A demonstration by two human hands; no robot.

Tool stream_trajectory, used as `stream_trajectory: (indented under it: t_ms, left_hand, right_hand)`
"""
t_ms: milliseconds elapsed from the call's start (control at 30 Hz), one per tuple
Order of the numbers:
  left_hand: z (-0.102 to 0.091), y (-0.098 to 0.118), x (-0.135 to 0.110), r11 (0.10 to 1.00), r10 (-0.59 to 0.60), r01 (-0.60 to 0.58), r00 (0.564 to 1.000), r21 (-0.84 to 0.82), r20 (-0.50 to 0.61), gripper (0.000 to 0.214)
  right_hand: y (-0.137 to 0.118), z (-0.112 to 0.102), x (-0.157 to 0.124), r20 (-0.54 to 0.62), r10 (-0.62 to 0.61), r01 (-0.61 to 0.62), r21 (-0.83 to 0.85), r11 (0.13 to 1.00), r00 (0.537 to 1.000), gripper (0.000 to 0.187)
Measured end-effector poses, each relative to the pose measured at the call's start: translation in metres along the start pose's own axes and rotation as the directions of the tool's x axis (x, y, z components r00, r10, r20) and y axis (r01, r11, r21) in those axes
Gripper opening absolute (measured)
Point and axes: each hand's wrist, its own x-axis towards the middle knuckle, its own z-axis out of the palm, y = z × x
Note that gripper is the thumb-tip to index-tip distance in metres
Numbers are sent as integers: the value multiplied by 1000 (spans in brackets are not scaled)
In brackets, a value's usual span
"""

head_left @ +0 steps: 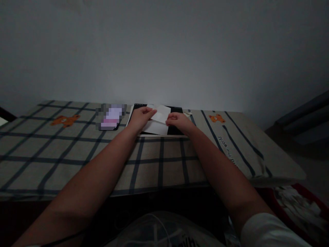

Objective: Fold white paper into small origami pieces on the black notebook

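Observation:
My left hand (141, 118) and my right hand (180, 120) hold a small sheet of white paper (161, 114) between them. The left fingers pinch its left edge, and the right fingers are closed at its lower right corner. Below it, another piece of white paper (155, 128) lies on a black flat board or pad (176, 130) that has small white marks along its far edge. A white edge shows under the black piece.
A checked cloth with printed bears covers the table (161, 161). To the left lies a phone (111, 116), partly blurred out. A small pale scrap (188, 114) is beside my right hand. A plain wall (164, 51) rises behind the table.

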Motion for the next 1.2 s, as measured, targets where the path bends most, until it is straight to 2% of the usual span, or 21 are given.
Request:
stream_trajectory:
  t_ms: [233, 400, 533, 600, 700, 800, 967, 1200]
  left_hand:
    - [-2, -1, 3, 1000, -2, 2, 1000, -26, -5, 25]
    - [-1, -1, 3, 999, 22, -22, 1000, -34, 13, 25]
    - [-2, -2, 4, 999, 31, -31, 999, 9, -9, 24]
    - [-2, -3, 5, 999, 34, -34, 999, 13, -13, 24]
    - [-3, -3, 5, 1000, 20, -21, 999, 22, 41, 23]
    - [-3, -2, 3, 995, -9, -1, 994, 98, 108, 25]
    - [-1, -3, 1, 979, -15, -20, 985, 202, 170, 25]
    - [-1, -2, 1, 986, 36, -53, 994, 161, 108, 29]
  right_hand:
    - [1, 1, 0, -6, 15, -14, 58, 998, 1000, 15]
    - [3, 1, 0, -7, -5, 5, 13, 1000, 1000, 10]
    - [1, 2, 0, -21, 29, -27, 86, 996, 999, 17]
    - [0, 3, 0, -50, 70, -64, 126, 990, 996, 18]
    - [1, 1, 4, -167, 86, -63, 141, 988, 982, 13]
    - [4, -4, 8, -255, -12, 35, 86, 996, 967, 19]
    - [11, -10, 8, -220, -152, 138, -78, 987, 964, 23]
    - [11, -7, 5, -180, -172, 132, -215, 968, 968, 15]
